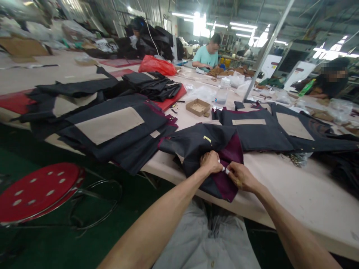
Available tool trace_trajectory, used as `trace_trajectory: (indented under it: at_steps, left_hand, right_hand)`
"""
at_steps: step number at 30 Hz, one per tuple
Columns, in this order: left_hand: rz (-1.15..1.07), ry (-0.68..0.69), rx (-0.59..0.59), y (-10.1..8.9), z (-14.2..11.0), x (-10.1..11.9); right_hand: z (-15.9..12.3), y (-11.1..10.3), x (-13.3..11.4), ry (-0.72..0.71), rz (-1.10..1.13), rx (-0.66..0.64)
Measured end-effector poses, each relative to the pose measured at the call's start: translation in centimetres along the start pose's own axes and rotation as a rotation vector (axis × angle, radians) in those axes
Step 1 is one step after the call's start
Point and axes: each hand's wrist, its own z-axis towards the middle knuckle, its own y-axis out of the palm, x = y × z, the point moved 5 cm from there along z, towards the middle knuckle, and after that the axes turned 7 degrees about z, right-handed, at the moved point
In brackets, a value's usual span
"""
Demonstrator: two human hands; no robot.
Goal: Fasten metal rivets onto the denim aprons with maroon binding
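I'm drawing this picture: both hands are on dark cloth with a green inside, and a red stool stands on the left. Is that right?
Not quite: the head view shows that the inside of the dark cloth is purple, not green. The rest is right: the left hand and right hand are on it, and a red stool stands on the left.

Layout of the worktop (pixel 308 198). A fabric piece (pixel 193 140) overhangs the near edge, between stacked panels (pixel 109 123) to the left and further panels (pixel 258 134) to the right. Behind the piece: a box (pixel 197 110), with a bottle (pixel 222 93) just beyond, rightward. Behind the stacked panels: a bag (pixel 157 66). Left foreground: a stool (pixel 36 194) on the floor (pixel 134 209).
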Motion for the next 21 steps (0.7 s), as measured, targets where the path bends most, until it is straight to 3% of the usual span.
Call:
trace_trajectory:
  at_steps: [11,21]
  left_hand:
    - [-0.024,0.034,-0.009,0.2,0.4,-0.2]
    - [-0.058,0.011,-0.010,0.4,0.5,-0.6]
  right_hand:
    - [1.1,0.4,1.7,0.165,0.207,-0.010]
    - [1.9,-0.1,1.9,0.186,0.312,-0.168]
